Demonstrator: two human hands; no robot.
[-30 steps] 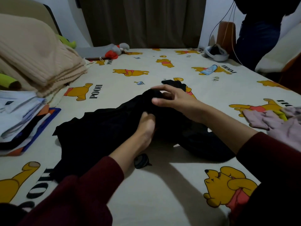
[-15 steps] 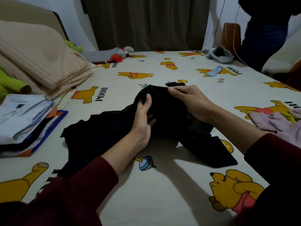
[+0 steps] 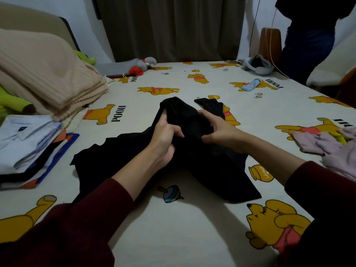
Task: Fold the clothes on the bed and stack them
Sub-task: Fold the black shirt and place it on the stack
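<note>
Black garment [image 3: 212,170] bunched between left hand [image 3: 165,135] and right hand [image 3: 217,130].

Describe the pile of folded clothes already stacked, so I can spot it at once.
Start at the big beige ribbed blanket on the bed's left edge. Just nearer the camera lies the pile of folded clothes. A pale blue collared shirt tops it, above black, orange and blue layers; the black garment in both hands is unfolded.

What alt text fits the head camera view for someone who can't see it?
Both hands, left and right, grip a black garment bunched on a bed. Folded clothes are stacked at left; a pink garment lies at right.
</note>
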